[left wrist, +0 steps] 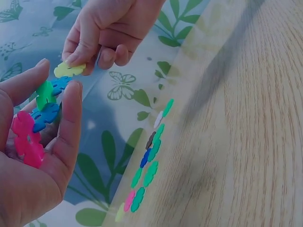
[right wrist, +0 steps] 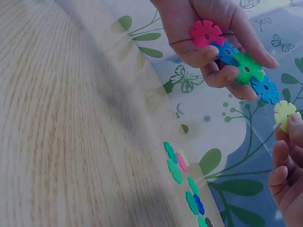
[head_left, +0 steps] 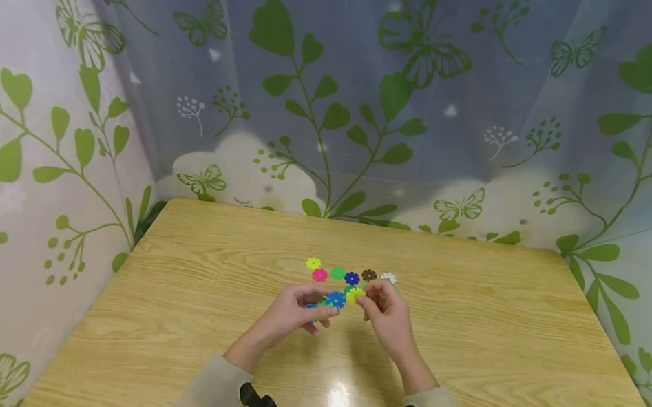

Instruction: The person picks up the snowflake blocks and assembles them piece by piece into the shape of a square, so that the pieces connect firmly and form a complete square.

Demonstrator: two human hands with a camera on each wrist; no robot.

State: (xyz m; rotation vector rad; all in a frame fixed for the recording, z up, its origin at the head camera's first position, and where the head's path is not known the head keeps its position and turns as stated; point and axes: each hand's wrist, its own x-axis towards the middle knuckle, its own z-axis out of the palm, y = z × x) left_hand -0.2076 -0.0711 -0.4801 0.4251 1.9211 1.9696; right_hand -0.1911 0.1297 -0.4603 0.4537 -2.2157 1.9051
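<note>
In the head view my left hand [head_left: 285, 312] holds a chain of slotted flower-shaped plastic discs. The right wrist view shows its pieces joined edge to edge: a pink disc [right wrist: 207, 34] deep in the palm, a blue disc [right wrist: 226, 53], a green disc [right wrist: 253, 75] and another blue disc [right wrist: 266, 91] at the free end. My right hand [head_left: 392, 313] pinches a single yellow disc [right wrist: 285, 112] between thumb and finger. That yellow disc is right by the chain's blue end, overlapping it in the left wrist view.
Beyond the hands, loose discs lie in rough rows on the wooden table [head_left: 501, 339], among them a yellow piece [head_left: 313, 263], a pink piece [head_left: 319, 275], a dark blue piece [head_left: 351, 278], a brown piece [head_left: 369, 275] and a white piece [head_left: 388, 278]. Leaf-patterned curtains [head_left: 338, 115] hang behind.
</note>
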